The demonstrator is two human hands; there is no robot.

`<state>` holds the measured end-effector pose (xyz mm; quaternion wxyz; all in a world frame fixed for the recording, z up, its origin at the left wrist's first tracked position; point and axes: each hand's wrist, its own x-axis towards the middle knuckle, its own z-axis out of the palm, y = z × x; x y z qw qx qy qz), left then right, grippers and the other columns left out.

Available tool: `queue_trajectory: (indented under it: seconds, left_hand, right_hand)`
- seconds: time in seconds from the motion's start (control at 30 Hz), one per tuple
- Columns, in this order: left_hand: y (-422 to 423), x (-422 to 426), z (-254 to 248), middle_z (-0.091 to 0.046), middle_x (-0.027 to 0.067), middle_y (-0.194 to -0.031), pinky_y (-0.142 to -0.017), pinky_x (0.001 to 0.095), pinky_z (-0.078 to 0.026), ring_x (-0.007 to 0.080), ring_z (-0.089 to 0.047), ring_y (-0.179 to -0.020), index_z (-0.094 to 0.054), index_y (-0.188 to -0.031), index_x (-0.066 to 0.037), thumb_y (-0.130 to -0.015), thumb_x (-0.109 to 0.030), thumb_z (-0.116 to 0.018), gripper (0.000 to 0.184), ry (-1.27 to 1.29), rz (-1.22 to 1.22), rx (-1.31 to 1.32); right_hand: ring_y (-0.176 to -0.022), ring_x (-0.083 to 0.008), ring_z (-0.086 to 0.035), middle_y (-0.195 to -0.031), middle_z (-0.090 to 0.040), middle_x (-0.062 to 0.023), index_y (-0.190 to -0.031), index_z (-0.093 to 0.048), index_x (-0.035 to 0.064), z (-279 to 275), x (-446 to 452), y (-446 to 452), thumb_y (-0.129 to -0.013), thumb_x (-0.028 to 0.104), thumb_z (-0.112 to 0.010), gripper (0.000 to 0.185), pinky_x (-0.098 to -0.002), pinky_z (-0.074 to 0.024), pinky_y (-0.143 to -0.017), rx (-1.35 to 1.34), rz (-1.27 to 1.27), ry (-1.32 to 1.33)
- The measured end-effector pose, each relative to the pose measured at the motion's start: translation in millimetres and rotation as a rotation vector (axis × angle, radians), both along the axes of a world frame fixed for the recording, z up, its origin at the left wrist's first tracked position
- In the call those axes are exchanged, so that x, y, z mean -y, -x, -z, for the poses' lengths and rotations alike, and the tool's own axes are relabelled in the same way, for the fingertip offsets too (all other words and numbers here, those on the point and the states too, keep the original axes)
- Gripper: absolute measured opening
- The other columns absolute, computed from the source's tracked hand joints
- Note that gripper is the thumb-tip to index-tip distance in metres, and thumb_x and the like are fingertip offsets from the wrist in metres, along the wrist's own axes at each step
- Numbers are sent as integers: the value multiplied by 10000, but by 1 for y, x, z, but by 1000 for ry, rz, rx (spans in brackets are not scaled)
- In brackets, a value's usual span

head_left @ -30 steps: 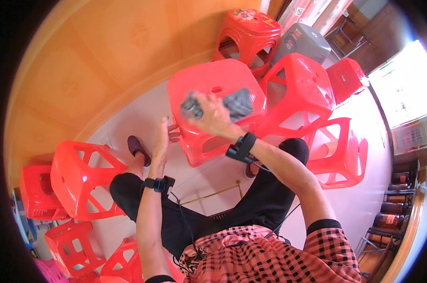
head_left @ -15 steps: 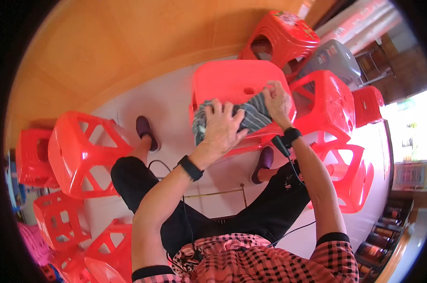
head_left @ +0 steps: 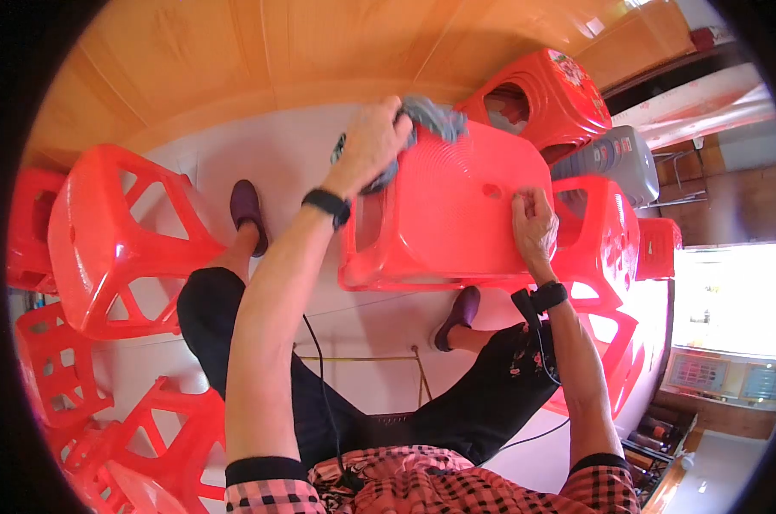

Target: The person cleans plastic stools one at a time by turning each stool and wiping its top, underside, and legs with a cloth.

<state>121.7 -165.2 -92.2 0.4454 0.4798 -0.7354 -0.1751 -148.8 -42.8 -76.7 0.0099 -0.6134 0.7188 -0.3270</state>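
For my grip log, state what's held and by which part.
Left hand: grey cloth, by its bunched middle. Right hand: at the edge of the red stool; a grip cannot be confirmed.

Spreads out as a pale, glossy tiled floor [head_left: 371,330], crossed by thin joint lines. Bears a red stool [head_left: 474,231] in the middle, another red stool [head_left: 97,231] well apart at left, and two dark purple shoes [head_left: 245,204], set apart from each other.
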Motion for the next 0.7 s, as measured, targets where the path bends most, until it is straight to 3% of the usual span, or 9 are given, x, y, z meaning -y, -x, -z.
queue_trajectory:
  seconds: [0.07,0.17,0.2,0.27,0.37,0.47,0.57,0.63,0.7]
  left_hand:
    - [-2,29,11,-612,224,-829,-684,422,-472,353,-606,-765,-578,-919,24,-781,-154,-532,230,-216,-32,-215]
    - [11,38,25,-612,214,-766,-683,389,-466,314,-602,-736,-591,-904,22,-774,-150,-512,230,-256,-93,-502]
    - [9,35,28,-612,214,-766,-683,389,-466,314,-602,-736,-591,-904,22,-774,-150,-512,230,-264,-97,-504]
    - [5,27,30,-604,120,-736,-647,335,-454,201,-561,-674,-609,-1058,-1,-822,-182,-530,307,-315,-66,-504]
    - [0,-17,36,-576,90,-714,-625,301,-437,167,-528,-657,-598,-1066,-3,-829,-154,-518,293,-364,-39,-552]
    - [2,-85,35,-588,190,-751,-665,359,-456,252,-576,-688,-575,-977,32,-800,-90,-494,230,-348,-141,-572]
    - [2,-134,58,-581,188,-743,-664,351,-457,240,-583,-698,-574,-985,39,-813,-78,-489,225,-228,-202,-513]
    - [-4,-168,73,-594,186,-751,-661,359,-460,257,-598,-704,-564,-1013,41,-809,-61,-485,241,-459,-203,-533]
    - [2,-182,145,-610,169,-743,-662,359,-464,264,-607,-696,-581,-1009,29,-812,-79,-492,242,-402,-317,-521]
  right_hand:
    - [-573,-209,-565,-631,-558,-68,-926,-582,89,0,1,-2,-819,187,-620,150,-355,-440,-545,-35,-12,0]
    - [-586,-264,-573,-648,-561,-92,-903,-566,87,-5,1,-4,-823,191,-613,140,-388,-440,-549,-100,10,-73]
    - [-599,-277,-574,-662,-563,-97,-898,-558,87,-5,2,-5,-827,194,-608,138,-396,-439,-553,-135,4,-42]
    - [-611,-290,-576,-677,-564,-102,-893,-549,87,-5,4,-5,-830,197,-603,138,-403,-438,-557,-166,-6,-18]
    - [-638,-304,-580,-705,-569,-102,-907,-544,88,-2,4,-3,-835,207,-596,148,-412,-440,-572,-210,5,-50]
    - [-653,-306,-585,-716,-575,-102,-904,-544,89,-1,4,-4,-836,209,-594,147,-419,-441,-582,-218,7,-40]
    - [-685,-315,-604,-746,-601,-108,-913,-546,100,1,4,-2,-835,225,-593,154,-435,-449,-598,-216,-1,-13]
    - [-693,-315,-608,-754,-606,-108,-918,-547,105,2,4,-2,-834,229,-593,156,-436,-453,-605,-208,-13,-17]
    - [-707,-317,-613,-772,-616,-108,-934,-548,114,4,7,2,-835,233,-590,160,-439,-459,-622,-196,-1,-23]
